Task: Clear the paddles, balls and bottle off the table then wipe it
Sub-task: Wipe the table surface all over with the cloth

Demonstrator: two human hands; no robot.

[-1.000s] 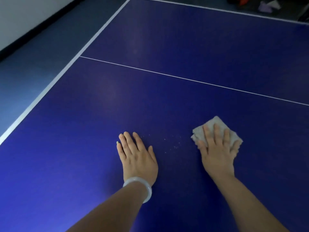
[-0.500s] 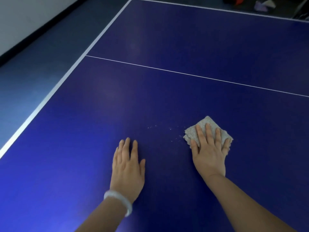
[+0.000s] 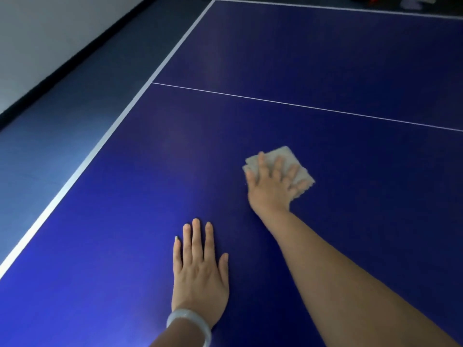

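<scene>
Fingers (image 3: pixel 278 169) of the right hand (image 3: pixel 271 189) spread flat, pressing the cloth (image 3: pixel 283 159), corner pointing away, on the table (image 3: pixel 325 58).

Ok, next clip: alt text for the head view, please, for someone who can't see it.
A person's right hand presses a folded grey cloth flat on a blue table tennis table. The left hand, with a pale bangle at the wrist, rests flat nearer the camera.

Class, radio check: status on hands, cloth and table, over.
Right hand flat on cloth, wiping. Left hand flat on table. Nothing in the way in view.
</scene>
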